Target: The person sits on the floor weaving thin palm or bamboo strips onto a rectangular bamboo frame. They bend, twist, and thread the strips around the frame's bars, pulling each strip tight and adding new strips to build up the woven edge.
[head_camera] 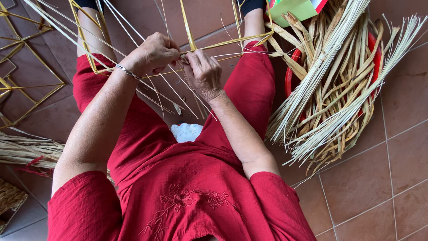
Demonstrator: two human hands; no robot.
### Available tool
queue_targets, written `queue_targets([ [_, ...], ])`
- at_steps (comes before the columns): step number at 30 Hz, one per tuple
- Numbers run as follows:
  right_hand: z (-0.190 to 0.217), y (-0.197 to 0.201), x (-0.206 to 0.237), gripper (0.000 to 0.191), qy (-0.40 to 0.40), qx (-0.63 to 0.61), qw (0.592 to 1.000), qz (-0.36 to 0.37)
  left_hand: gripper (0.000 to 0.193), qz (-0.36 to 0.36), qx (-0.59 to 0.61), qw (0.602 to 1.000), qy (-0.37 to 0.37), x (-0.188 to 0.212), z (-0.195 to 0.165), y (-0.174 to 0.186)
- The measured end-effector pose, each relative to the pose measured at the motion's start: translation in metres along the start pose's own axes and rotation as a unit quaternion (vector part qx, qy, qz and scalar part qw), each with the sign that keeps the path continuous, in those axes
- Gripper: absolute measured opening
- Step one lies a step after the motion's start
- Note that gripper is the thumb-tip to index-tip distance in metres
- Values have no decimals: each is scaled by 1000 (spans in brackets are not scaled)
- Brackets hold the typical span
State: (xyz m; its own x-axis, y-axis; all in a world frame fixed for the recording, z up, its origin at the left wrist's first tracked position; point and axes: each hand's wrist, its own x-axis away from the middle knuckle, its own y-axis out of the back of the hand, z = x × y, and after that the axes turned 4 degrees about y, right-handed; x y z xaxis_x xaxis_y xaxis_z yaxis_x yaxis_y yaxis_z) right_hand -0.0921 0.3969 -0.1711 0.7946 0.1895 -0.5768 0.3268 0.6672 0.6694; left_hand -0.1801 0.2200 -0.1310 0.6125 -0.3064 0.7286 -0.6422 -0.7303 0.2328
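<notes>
Your left hand (pixel 151 54) and right hand (pixel 203 71) meet at 12 o'clock above your lap, fingers closed on thin straw strands (pixel 174 96) at a bar of the yellow frame (pixel 223 43). You seem to be binding a strand onto it; the next wrap needs steady tension. Spare straw bundle (pixel 339 85) lies at 2 o'clock on the floor (pixel 383 187).
</notes>
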Motion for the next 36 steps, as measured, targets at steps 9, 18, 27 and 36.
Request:
queue_targets([
  [9,-13,-5,11,5,-19,-78,996,49,24,-307,-71,911,-267,61,17,4],
  [18,-9,-6,16,11,-43,-45,994,89,12,-308,-263,841,-360,32,23,-36],
  [27,-34,136,90,2,-297,-98,942,-123,11,-236,-255,884,-312,11,34,-47],
  [36,-133,252,216,17,-577,157,801,-34,6,-242,-294,871,-310,19,38,-57],
])
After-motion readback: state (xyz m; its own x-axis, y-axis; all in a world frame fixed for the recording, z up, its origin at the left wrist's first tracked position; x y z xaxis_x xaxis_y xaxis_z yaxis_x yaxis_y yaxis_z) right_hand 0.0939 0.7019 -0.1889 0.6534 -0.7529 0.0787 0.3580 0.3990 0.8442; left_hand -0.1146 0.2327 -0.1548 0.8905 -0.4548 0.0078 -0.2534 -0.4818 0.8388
